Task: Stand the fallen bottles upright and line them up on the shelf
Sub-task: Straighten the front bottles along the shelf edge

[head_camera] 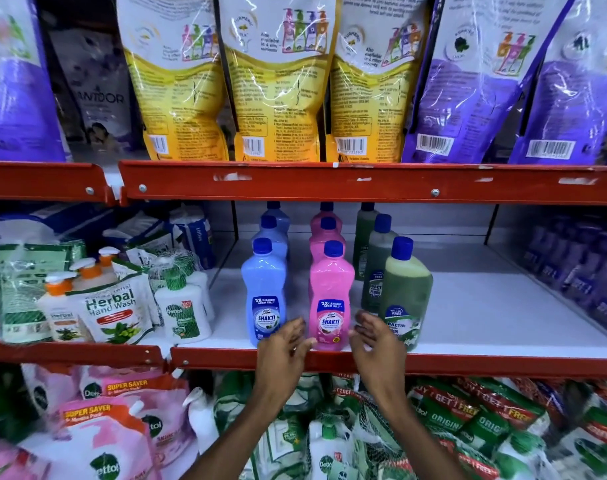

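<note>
Both grips released: left hand (284, 344) and right hand (374, 341) hover with fingers spread at lower centre of frame, flanking the front pink bottle (330, 299). Left fingertips just beside its base, contact unclear; right fingertips near its right edge, in front of the front green bottle (406, 299).

Bottles sit mid-frame on the white shelf (485, 306), all upright, in three rows running back: blue bottles (264, 289) on the left, pink in the centre, green on the right. All have blue caps. Front green bottle tilts slightly.

Left of the rows: hand wash pouches (111, 310) and Dettol bottles (184, 313). Far right of shelf: purple packs (589, 271), blurred. Upper frame: yellow pouches (274, 81) and purple pouches (468, 81) above the red rail (364, 183). Bottom: Dettol refill packs (104, 427).
</note>
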`<state>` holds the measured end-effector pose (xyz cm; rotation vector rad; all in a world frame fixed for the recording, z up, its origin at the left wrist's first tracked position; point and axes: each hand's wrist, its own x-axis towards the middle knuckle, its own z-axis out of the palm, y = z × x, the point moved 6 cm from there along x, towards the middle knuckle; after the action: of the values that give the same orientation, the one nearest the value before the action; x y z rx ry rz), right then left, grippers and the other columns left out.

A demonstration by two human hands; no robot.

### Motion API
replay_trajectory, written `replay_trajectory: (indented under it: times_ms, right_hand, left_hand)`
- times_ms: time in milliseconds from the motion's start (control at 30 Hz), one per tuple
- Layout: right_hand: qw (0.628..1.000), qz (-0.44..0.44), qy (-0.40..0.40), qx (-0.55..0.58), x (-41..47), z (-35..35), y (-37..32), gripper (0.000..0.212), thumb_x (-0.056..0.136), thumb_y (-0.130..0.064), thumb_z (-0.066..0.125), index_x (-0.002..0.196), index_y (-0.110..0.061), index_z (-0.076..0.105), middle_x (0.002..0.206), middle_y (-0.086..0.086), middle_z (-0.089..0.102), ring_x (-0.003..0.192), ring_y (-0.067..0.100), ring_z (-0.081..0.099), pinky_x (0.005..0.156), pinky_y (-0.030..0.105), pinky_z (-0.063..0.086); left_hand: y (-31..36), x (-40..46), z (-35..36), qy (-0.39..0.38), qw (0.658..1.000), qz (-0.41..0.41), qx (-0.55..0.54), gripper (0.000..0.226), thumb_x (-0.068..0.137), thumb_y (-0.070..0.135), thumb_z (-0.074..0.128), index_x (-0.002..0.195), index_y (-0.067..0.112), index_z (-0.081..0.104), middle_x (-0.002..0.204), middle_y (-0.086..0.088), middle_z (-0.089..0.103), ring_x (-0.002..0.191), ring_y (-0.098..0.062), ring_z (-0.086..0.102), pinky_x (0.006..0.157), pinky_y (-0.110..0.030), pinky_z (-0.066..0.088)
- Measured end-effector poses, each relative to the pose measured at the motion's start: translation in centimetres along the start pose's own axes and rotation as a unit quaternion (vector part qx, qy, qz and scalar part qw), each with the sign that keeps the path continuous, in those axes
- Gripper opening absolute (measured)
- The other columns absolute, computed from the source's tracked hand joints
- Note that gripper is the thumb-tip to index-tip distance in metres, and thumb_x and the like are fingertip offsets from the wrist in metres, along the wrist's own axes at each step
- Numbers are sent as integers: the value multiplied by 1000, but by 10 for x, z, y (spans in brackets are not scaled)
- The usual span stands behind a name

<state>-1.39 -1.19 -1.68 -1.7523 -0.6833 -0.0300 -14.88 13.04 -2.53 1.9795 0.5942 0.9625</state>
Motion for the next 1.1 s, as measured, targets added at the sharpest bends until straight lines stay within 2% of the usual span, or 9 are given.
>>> replay_trajectory:
  times_ms: [67, 133, 233, 333, 400, 467, 567, 733, 1100]
  right_hand:
    - [997, -42, 59, 13, -21, -1, -10, 34, 85, -11, 69, 110, -33, 65, 103, -14, 71, 92, -3, 67, 80, 15, 56]
    - [996, -81, 27, 23, -36, 19, -24, 33, 86, -11, 68, 106, -37, 66, 101, -14, 71, 93, -4, 66, 81, 12, 55]
    - [993, -108, -53, -3, -42, 64, -46, 35, 86, -9, 63, 117, -26, 67, 112, -9, 71, 100, 4, 67, 91, 22, 54]
    - [992, -67, -104, -35, -28, 98, -52, 50, 87, -5, 57, 136, -12, 52, 129, 1, 64, 116, 16, 63, 102, 33, 51]
    - [987, -48, -131, -73, -17, 111, -53, 50, 86, -3, 54, 136, -9, 50, 124, 7, 67, 112, 23, 65, 96, 36, 53]
    - [983, -45, -149, -95, -9, 118, -55, 41, 84, -1, 54, 123, -11, 61, 112, 7, 74, 102, 23, 70, 88, 34, 56]
    - [983, -41, -141, -110, -5, 121, -53, 32, 83, -3, 59, 111, -14, 68, 106, 4, 77, 96, 19, 72, 85, 35, 58]
    - [984, -40, -135, -105, -7, 119, -49, 27, 83, -7, 67, 108, -17, 70, 103, 0, 78, 91, 11, 72, 81, 25, 58]
    - [984, -40, -139, -102, -12, 118, -55, 30, 86, -8, 64, 114, -15, 68, 107, 2, 77, 95, 13, 72, 84, 28, 59]
  left_hand:
    - [-9, -19, -24, 70, 997, 6, -27, 20, 84, 38, 73, 104, 42, 71, 99, 29, 75, 87, 10, 72, 77, -9, 58]
    - [-19, -29, -50, 145, 988, 5, -45, 12, 84, 34, 75, 93, 40, 69, 90, 20, 77, 78, 2, 74, 69, -15, 60]
    - [-29, -19, -79, 196, 980, -5, -27, 34, 81, 18, 79, 107, 31, 64, 103, 14, 74, 92, -1, 71, 81, -17, 58]
    - [-35, 6, -84, 118, 992, -36, 11, 59, 79, 13, 81, 132, 11, 55, 121, 7, 64, 105, -13, 66, 91, -25, 54]
    - [-33, 20, -81, 46, 998, -24, 34, 53, 80, 11, 78, 129, 13, 59, 118, 10, 68, 104, -10, 69, 84, -9, 52]
    - [-33, 29, -78, 13, 998, -23, 52, 43, 81, 11, 76, 121, 14, 64, 113, 5, 75, 101, -11, 73, 80, -9, 53]
    - [-35, 35, -80, 8, 997, -26, 68, 36, 80, 13, 77, 114, 14, 67, 109, 0, 79, 98, -12, 74, 85, -28, 59]
    - [-38, 39, -82, -10, 997, -23, 79, 31, 80, 12, 76, 110, 13, 69, 107, 0, 79, 95, -11, 74, 78, -18, 55]
    - [-32, 32, -81, -26, 998, -36, 47, 33, 85, 10, 72, 118, 12, 67, 111, 0, 78, 101, -13, 73, 91, -34, 60]
